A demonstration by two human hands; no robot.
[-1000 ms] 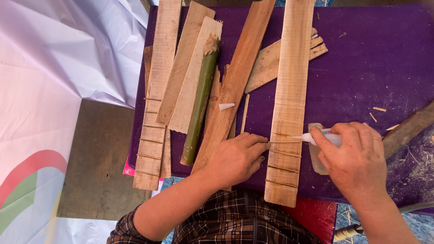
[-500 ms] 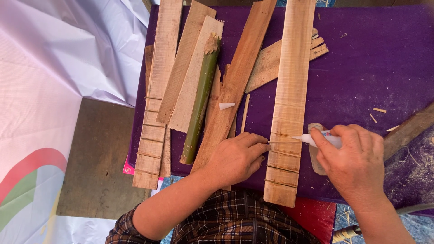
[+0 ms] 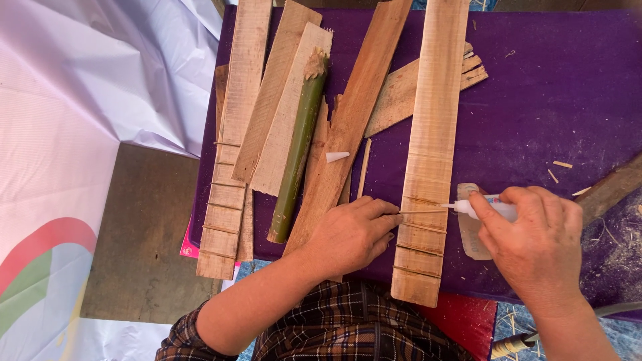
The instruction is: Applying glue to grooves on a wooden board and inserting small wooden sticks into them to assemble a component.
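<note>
The left hand [image 3: 351, 234] pinches one end of a thin wooden stick [image 3: 422, 212] between closed fingertips, holding it flat across a long pale plank [image 3: 431, 120] that lies on the purple cloth [image 3: 548, 93]. The right hand [image 3: 535, 244] grips a small white glue tube [image 3: 485, 208], fingers curled tight around it, its nozzle touching the stick's other end at the plank's right edge. Left of the plank lie more boards and a green bamboo piece [image 3: 301, 144]

Showing matt, rough-sawn wood in the pale plank [image 3: 428, 154], glossy smooth skin on the green bamboo stalk [image 3: 299, 150], soft purple cloth [image 3: 555, 100], translucent plastic in the glue tube [image 3: 491, 209].
</note>
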